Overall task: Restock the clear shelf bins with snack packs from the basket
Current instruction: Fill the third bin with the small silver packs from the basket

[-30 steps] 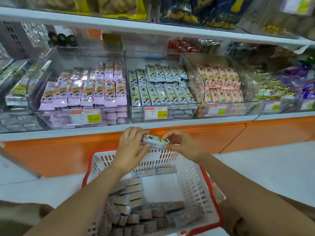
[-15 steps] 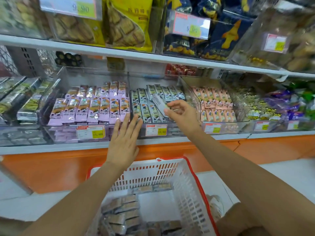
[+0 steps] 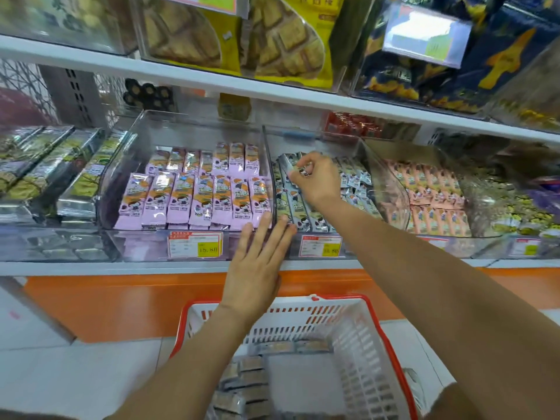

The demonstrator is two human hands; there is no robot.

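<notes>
- The snack pack [image 3: 289, 168] is judged to be light and thin. Its smooth foil wrapper can slip and crease, so it is better taken by the long edges near one end and not squeezed in the middle.
- The pack is held over the middle clear bin [image 3: 368, 159], at 12 o'clock from the basket [image 3: 339, 299], just above the grey-green packs [image 3: 306, 213] lying there in rows.
- The right hand [image 3: 316, 181] is curled, and the pack is pinched between the thumb and the fingertips [image 3: 304, 159].
- The left hand [image 3: 257, 268], at 7 o'clock from the right one, is laid flat with straight fingers [image 3: 268, 228] on the front of the bins, at the divider between the purple packs [image 3: 197, 198] and the grey-green ones. Nothing is gripped by it.
- Spare packs [image 3: 242, 386] are seen in the basket, at 6 o'clock.
</notes>
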